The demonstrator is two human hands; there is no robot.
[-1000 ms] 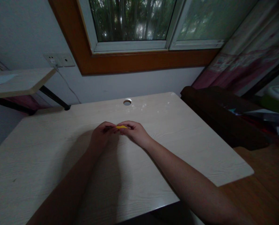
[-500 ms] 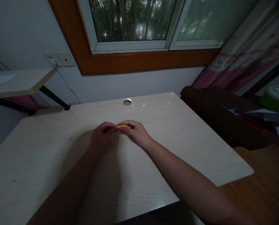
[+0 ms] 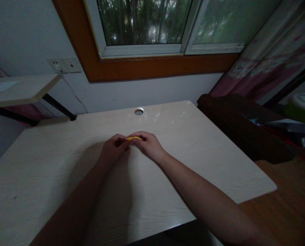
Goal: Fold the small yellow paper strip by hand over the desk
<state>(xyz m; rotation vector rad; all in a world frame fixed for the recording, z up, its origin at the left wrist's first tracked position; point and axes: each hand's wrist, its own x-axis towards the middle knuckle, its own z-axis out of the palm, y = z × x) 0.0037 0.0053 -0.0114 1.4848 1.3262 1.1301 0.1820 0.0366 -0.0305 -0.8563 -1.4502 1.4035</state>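
Observation:
A small, thin yellow piece (image 3: 133, 138) is pinched between my hands above the middle of the pale wood-grain table (image 3: 208, 160). Its exact kind is too small to make out, and much of it is hidden by fingers. My right hand (image 3: 150, 145) is closed on its right part, thumb on the near side. At the piece's left end is my left hand (image 3: 113, 147), thumb and fingers closed on its tip. The two hands almost touch.
A round cable hole (image 3: 139, 112) lies near the table's back edge. A raised shelf (image 3: 22, 90) with black legs stands at the back left. Wall sockets (image 3: 64, 65) with a plugged-in cable are above it. Dark brown furniture (image 3: 239, 126) adjoins the right side, near a curtain.
My left hand's fingers have shifted slightly and its thumb has come forward along the yellow piece, showing more of its left end. My right hand stays in place.

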